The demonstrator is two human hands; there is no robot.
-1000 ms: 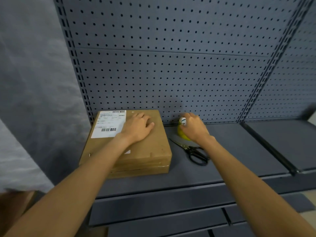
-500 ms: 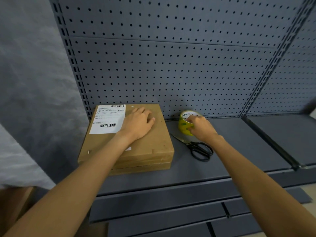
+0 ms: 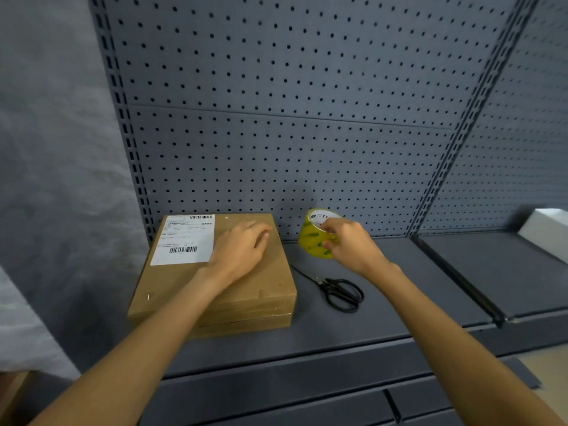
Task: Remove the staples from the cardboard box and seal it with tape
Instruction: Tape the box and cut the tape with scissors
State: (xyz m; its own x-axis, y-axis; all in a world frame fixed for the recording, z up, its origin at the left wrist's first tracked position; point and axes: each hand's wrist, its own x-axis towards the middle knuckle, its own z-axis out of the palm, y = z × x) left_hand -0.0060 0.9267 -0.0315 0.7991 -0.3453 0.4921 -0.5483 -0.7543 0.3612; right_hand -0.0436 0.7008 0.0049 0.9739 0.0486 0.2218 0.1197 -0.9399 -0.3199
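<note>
Two bare forearms reach in from the bottom edge, with no sleeve showing on either; the left hand and the right hand wear no glove, ring, watch or bracelet, and the nails look short and unpainted

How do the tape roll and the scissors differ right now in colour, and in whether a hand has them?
The tape roll is yellow with green marks; the scissors are black. The right hand grips the tape roll, tilted near the pegboard; the scissors lie flat on the shelf, untouched, nearer the person. Both sit to the right of the cardboard box, where the left hand rests.
</note>
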